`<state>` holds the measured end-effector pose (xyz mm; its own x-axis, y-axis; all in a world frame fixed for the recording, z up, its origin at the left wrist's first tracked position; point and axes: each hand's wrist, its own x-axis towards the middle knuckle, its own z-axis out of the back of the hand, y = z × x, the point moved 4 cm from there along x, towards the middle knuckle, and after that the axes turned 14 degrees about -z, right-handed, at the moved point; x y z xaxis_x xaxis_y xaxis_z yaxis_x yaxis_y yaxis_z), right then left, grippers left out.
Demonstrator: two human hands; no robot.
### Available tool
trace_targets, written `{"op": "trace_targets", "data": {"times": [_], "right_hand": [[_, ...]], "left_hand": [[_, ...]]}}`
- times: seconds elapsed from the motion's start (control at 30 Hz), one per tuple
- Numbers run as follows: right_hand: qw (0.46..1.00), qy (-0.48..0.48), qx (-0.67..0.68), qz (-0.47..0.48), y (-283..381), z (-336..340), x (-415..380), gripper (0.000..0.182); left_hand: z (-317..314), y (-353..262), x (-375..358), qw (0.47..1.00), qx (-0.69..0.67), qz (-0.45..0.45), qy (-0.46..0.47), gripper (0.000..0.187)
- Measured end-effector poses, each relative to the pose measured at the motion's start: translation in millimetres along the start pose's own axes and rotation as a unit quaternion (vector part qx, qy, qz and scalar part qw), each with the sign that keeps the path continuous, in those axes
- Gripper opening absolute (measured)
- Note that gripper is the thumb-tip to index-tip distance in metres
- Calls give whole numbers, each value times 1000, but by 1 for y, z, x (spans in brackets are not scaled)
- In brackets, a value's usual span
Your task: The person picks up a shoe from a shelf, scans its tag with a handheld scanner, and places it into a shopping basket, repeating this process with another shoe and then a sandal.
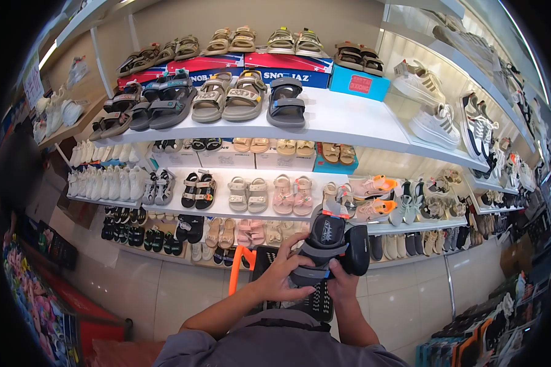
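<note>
A dark grey strapped sandal (324, 235), with a red-and-white tag at its upper end, is held up in front of my chest. My left hand (284, 269) is closed around its left side, fingers and thumb by the straps. My right hand (343, 281) is closed at the lower right, its thumb against the sandal's edge. Touching the sandal on the right is a black rounded object (356, 251), just above my right hand. I cannot make out its kind or how it is held. A similar single sandal (286, 103) stands on the upper shelf.
White shelves (349, 116) with many sandals and shoes stretch across the front. Below my hands are an orange handle (242, 269) and a black perforated surface (318, 301). A red stand (98, 300) is at lower left; stacked boxes (453, 342) are at lower right.
</note>
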<state>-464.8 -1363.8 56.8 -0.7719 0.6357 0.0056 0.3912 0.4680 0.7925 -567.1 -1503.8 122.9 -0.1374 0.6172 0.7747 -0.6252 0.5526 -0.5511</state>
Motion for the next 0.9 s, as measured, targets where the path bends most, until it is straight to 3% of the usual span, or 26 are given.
{"op": "trace_targets", "data": {"times": [0.07,0.2,0.27,0.37,0.57,0.6,0.63,0.77,0.83,0.9], "right_hand": [[997,-22,-75,26,-1,4,-1,53],[997,-38,-50,42,14,-16,-3,56],[985,-64,-145,69,10,-8,-3,54],[976,-77,-180,97,14,-13,-5,52],[969,-75,-230,59,9,-8,-7,54],[969,-73,-230,59,9,-6,-8,54],[969,-43,-235,56,7,-7,-8,50],[981,65,-181,24,19,-38,-7,35],[976,74,-201,23,17,-34,-8,33],[971,83,-222,21,12,-24,-7,31]], "left_hand": [[-1,3,1,1000,25,16,-4,49],[1,17,0,993,70,85,37,51],[1,19,-1,989,79,106,62,50],[-2,24,-6,984,111,119,76,49],[-2,26,-3,991,64,115,-33,40],[-1,31,-10,985,34,158,-63,38],[-1,39,-16,975,3,200,-92,36],[5,55,-21,971,-9,168,-169,37],[10,59,-20,939,-117,200,-253,37],[17,67,-21,933,-162,199,-250,37]]}}
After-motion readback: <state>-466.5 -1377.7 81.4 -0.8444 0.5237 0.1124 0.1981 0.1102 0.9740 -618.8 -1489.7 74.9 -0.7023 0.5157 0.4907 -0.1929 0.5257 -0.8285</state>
